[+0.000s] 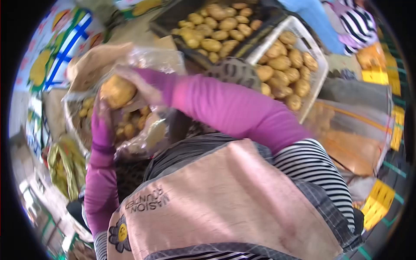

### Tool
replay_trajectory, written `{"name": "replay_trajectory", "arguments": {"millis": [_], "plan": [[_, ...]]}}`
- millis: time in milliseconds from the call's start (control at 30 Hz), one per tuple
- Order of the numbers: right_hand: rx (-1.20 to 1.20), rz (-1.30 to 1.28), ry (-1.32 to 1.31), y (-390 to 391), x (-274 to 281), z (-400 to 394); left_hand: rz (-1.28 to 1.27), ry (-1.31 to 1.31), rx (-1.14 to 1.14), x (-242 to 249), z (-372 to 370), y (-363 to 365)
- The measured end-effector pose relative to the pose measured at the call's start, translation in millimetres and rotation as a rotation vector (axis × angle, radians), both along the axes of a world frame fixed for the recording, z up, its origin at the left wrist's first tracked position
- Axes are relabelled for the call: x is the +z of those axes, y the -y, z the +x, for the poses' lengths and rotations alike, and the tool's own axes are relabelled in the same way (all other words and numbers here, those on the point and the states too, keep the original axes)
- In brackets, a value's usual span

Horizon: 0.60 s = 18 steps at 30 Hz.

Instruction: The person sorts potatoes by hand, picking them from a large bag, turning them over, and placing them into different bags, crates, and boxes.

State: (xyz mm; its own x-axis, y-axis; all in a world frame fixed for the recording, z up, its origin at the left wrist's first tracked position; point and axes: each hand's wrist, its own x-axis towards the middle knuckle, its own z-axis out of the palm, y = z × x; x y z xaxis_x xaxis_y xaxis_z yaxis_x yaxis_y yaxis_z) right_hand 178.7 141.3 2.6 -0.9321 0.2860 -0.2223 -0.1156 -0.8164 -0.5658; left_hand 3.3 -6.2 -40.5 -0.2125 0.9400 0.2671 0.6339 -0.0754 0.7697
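A large yellow-brown potato [118, 92] is held between both hands above a basket lined with paper and clear plastic [74, 123]. My left hand [102, 110] presses its lower left side, fingers pointing up. Against its upper right side lies my right hand [141, 84], blurred by motion. Smaller potatoes [130, 129] sit inside the lined basket beneath. Both forearms wear purple sleeves.
A dark crate [171, 21] of potatoes stands at the top centre, beside a white crate [320, 71] of larger ones. A co-worker's striped sleeve [357, 24] shows at upper right. Bags [353, 130] lie right, a yellow-green bag [65, 167] left.
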Motion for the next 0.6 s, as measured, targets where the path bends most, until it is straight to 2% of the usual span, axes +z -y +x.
{"name": "replay_trajectory", "arguments": {"millis": [33,67,133,167,233,267,300,333,367,433,467,500,533,567,600], "plan": [[0.025,-0.170,-0.118,-4.2,-7.0,3.6,-0.092,0.501,0.055,11.6,9.3,-7.6],[0.011,-0.209,-0.202,-11.8,-7.0,9.0,-0.245,0.446,0.081,27.9,13.8,-15.4],[-0.056,-0.169,-0.269,-35.1,2.3,27.6,-0.353,0.540,-0.005,60.3,16.7,-25.6],[-0.141,-0.101,-0.275,-48.3,23.4,49.8,-0.316,0.538,-0.021,63.6,19.0,-25.7],[-0.376,-0.124,-0.297,-80.7,38.1,109.9,-0.248,0.521,-0.008,65.2,7.1,-23.9],[-0.405,-0.133,-0.324,-97.8,43.1,147.3,-0.303,0.511,0.074,53.2,-17.3,-19.2],[-0.435,0.050,-0.223,-127.0,38.4,187.0,-0.357,0.444,0.145,42.1,-48.2,-5.7],[-0.546,0.203,0.076,-134.0,56.3,215.6,-0.407,0.388,0.192,29.0,-79.6,5.1],[-0.669,0.255,0.260,-144.2,47.4,240.2,-0.453,0.346,0.203,14.6,-105.6,13.1],[-0.971,0.390,0.676,-148.9,14.9,312.0,-0.511,0.500,0.437,-14.1,-144.5,38.8],[-0.999,0.655,0.815,-150.2,-18.0,343.9,-0.555,0.578,0.461,-30.4,-167.2,52.7],[-1.056,0.760,0.925,-144.9,-32.8,357.9,-0.601,0.652,0.482,-42.9,-184.3,63.1],[-1.111,0.858,1.049,-139.3,-47.1,371.9,-0.603,0.682,0.478,-48.5,-190.7,66.6],[-1.206,0.788,1.131,-131.1,-54.5,363.9,-0.606,0.709,0.484,-51.2,-190.7,67.0],[-1.091,1.354,1.238,-135.3,-84.9,385.8,-0.623,0.683,0.461,-52.2,-184.1,62.6]]}}
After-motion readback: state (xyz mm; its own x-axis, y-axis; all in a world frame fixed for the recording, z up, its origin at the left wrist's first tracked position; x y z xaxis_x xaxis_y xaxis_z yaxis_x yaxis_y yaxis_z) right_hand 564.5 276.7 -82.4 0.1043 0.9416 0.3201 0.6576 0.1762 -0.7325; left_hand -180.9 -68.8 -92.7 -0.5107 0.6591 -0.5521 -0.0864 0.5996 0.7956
